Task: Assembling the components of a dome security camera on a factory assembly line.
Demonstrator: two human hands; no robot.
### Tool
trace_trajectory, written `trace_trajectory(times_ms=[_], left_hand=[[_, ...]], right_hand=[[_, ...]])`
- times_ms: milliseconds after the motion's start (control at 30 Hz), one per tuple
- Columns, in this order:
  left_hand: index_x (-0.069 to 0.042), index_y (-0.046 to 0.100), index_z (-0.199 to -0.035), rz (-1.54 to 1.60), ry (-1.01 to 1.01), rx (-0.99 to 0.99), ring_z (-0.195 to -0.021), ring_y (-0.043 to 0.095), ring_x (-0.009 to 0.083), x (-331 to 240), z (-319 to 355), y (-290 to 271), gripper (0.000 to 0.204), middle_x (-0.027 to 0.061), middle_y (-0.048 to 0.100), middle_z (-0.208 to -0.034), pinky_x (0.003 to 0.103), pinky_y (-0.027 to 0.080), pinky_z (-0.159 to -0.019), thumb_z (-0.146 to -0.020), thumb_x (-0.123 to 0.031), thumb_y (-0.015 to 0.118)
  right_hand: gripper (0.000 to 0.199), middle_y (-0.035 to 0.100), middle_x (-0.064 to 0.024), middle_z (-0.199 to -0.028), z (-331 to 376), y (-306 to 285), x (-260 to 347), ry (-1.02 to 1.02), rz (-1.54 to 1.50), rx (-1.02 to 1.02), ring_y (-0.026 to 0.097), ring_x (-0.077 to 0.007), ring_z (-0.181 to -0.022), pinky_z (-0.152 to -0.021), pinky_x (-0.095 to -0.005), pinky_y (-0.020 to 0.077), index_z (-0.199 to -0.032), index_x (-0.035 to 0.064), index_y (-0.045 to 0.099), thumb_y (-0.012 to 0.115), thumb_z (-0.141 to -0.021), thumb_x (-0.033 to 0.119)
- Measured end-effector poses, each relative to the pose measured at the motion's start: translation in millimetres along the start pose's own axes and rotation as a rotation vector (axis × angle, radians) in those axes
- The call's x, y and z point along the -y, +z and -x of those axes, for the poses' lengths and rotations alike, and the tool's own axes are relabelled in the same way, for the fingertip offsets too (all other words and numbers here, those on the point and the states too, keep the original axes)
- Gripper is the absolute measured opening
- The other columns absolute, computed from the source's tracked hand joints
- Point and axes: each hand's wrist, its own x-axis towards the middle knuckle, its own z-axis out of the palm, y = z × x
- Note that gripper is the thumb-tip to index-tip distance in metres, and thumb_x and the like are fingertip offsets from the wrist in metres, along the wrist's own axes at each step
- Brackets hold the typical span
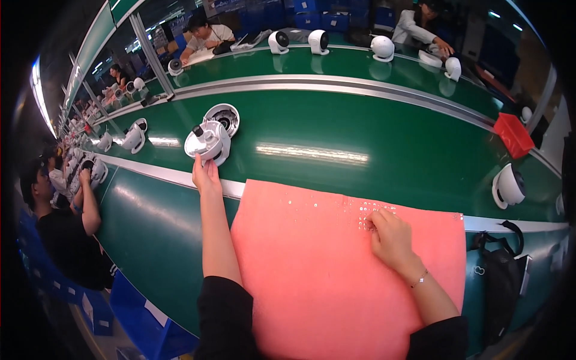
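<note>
My left hand [207, 175] reaches over the green belt and grips the lower edge of a white camera housing [210, 143]. The housing is opened up: a round shell [223, 119] with a dark inside tilts behind it. On the pink foam mat [288, 270] in front of me, my right hand [390, 237] is closed in a pinch, fingertips down at the mat. Beside those fingertips lie rows of small shiny pieces [364, 210], too small to name. Whatever the pinch holds is hidden by the fingers.
Another white camera [510, 185] stands on the belt at right, near a red bin [513, 135]. A black bag [501, 276] lies right of the mat. Blue bins [141, 318] stand low at left, beside a co-worker [66, 222]. More people work across the belt.
</note>
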Motion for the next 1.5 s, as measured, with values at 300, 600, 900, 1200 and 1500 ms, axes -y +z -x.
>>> trace_trajectory(times_ms=[300, 600, 900, 1200, 1500], left_hand=[[0.003, 0.052, -0.102, -0.308, 0.273, -0.126, -0.087, 0.062, 0.0248, -21, 39, 27, 0.033, 0.0159, 0.058, -0.095, 0.031, 0.052, -0.078, -0.082, -0.022, 0.059], [0.005, 0.056, -0.091, -0.596, 0.061, 0.228, -0.066, 0.063, 0.0201, -37, 101, 76, 0.038, 0.0167, 0.061, -0.081, 0.028, 0.054, -0.060, -0.077, -0.031, 0.060], [0.001, 0.058, -0.085, -0.800, -0.069, 0.671, -0.056, 0.061, 0.0133, -35, 169, 116, 0.034, 0.0106, 0.063, -0.070, 0.022, 0.048, -0.051, -0.078, -0.032, 0.054], [-0.002, 0.063, -0.087, -0.666, -0.237, 0.862, -0.068, 0.060, 0.0087, -48, 178, 106, 0.025, 0.0037, 0.064, -0.081, 0.022, 0.048, -0.059, -0.083, -0.025, 0.055], [0.004, 0.056, -0.114, -0.848, -0.883, 2.138, -0.104, 0.052, 0.0177, 35, 216, 92, 0.041, 0.0127, 0.058, -0.114, 0.031, 0.039, -0.092, -0.084, -0.024, 0.060]], right_hand=[[0.015, 0.051, -0.0063, -0.070, -2, -2, -1, -0.052, -0.054, -0.052, 0.055, -0.0241, -0.064, -0.049, -0.0357, 0.0428, -0.076, 0.0065, 0.050, 0.054, -0.065, -0.003], [0.038, 0.049, -0.0101, -0.102, -11, -32, 18, 0.066, -0.151, -0.024, 0.057, -0.0231, -0.079, -0.061, -0.0340, 0.0484, -0.106, 0.0064, 0.055, 0.059, -0.069, 0.000], [0.051, 0.034, -0.0102, -0.122, -10, -48, 37, -0.279, 0.156, -0.212, 0.029, -0.0371, -0.110, -0.086, -0.0393, 0.0413, -0.105, 0.0191, 0.063, 0.063, -0.060, -0.006], [0.037, 0.050, -0.0136, -0.108, -11, -86, 33, -0.358, -0.382, -0.338, 0.048, -0.0383, -0.103, -0.085, -0.0441, 0.0447, -0.083, 0.0083, 0.052, 0.067, -0.054, -0.008], [0.029, 0.060, -0.0051, -0.090, -6, -98, 46, 0.461, -1.323, 0.423, 0.057, -0.0081, -0.079, -0.063, -0.0203, 0.0472, -0.107, 0.0002, 0.049, 0.057, -0.087, 0.020]])
